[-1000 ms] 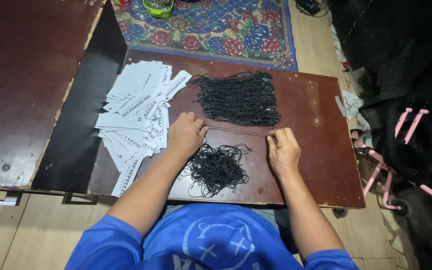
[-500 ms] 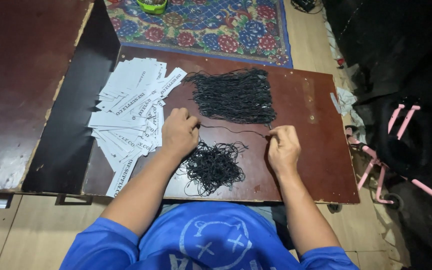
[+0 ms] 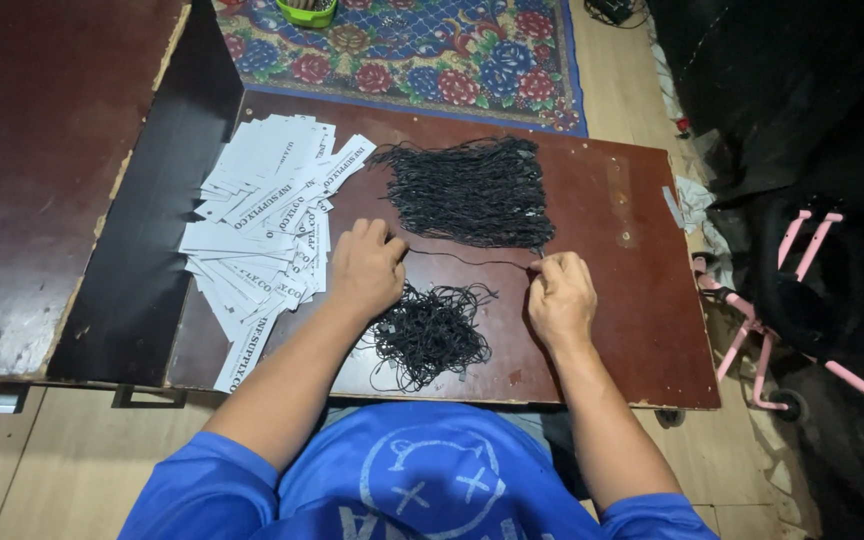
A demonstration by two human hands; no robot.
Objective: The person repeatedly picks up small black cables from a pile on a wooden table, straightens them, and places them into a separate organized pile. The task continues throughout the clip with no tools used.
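My left hand (image 3: pixel 364 268) and my right hand (image 3: pixel 560 296) each pinch one end of a single thin black string (image 3: pixel 467 260), stretched straight between them over a dark brown board (image 3: pixel 632 300). Behind the string lies a neat bundle of black strings (image 3: pixel 474 190). In front of it, between my wrists, sits a loose tangled heap of black strings (image 3: pixel 430 335). A fanned pile of white paper tags (image 3: pixel 260 215) with dark print lies just left of my left hand.
A second dark brown panel (image 3: pixel 42 170) lies to the left, across a black gap. A patterned floral rug (image 3: pixel 422 50) with a green bowl (image 3: pixel 307 10) spreads beyond the board. A pink-framed wheeled object (image 3: pixel 782 300) and black fabric (image 3: pixel 802 100) are at the right.
My hands have moved apart, so the black string is drawn out longer and straighter between them. The view has shifted slightly.
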